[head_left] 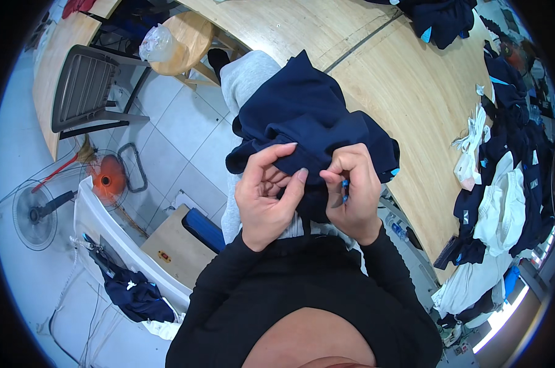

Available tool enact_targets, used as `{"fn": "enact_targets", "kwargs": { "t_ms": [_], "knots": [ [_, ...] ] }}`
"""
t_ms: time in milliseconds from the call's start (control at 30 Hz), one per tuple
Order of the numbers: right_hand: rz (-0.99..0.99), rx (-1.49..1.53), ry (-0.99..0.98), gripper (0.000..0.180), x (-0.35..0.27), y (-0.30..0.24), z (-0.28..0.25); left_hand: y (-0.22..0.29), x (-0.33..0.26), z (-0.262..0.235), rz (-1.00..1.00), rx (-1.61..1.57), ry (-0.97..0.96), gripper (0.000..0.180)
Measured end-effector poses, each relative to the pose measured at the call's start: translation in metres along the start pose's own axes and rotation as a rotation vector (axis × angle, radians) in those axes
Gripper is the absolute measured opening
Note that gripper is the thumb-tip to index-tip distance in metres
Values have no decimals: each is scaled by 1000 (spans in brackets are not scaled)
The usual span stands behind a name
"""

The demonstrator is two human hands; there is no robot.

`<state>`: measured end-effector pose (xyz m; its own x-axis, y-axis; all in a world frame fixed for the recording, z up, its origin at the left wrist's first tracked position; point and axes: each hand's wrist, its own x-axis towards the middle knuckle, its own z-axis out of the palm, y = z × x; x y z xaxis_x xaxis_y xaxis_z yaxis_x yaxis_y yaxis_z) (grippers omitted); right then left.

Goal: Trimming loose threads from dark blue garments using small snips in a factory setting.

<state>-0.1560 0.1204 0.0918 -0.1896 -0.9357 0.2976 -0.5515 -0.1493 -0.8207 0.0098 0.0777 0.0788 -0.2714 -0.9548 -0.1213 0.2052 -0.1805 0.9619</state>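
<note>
A navy blue fabric garment (308,101) lies bunched over my lap and against the edge of the table. At its near side is my left hand (268,193), palm turned up, its thumb and index finger apart. The index fingertip touches the cloth, and the other fingers curl inward. Beside it, my right hand (354,190) is closed, thumb and index finger pinched together at the garment's near edge. A small blue object (345,191) shows between its curled fingers; its kind is mostly hidden. Whether the pinch also holds cloth or thread, I cannot tell.
The wooden table (406,129) runs along my right. Past its edge are piled navy and white garments (504,202). At left stand a wooden stool (185,37) with a plastic bag (161,44), a grey chair (84,89), fans (35,211) and a white bin (130,239) with dark cloth.
</note>
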Motion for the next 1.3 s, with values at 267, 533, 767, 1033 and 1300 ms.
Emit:
{"fn": "enact_targets", "kwargs": {
  "t_ms": [267,533,767,1033,1300],
  "knots": [
    [173,23,30,48,-14,-3,-2,4,5,-1,-42,-133,-10,51],
    [119,-125,127,38,-13,-3,8,4,0,2,-3,-83,3,53],
    [-19,-154,171,33,-12,2,11,3,-2,3,7,-79,9,53],
    [-51,-163,207,29,-10,2,13,4,0,3,9,-57,2,53],
    [47,-123,234,30,-12,0,11,2,-1,1,3,-28,21,53]
  ]
}}
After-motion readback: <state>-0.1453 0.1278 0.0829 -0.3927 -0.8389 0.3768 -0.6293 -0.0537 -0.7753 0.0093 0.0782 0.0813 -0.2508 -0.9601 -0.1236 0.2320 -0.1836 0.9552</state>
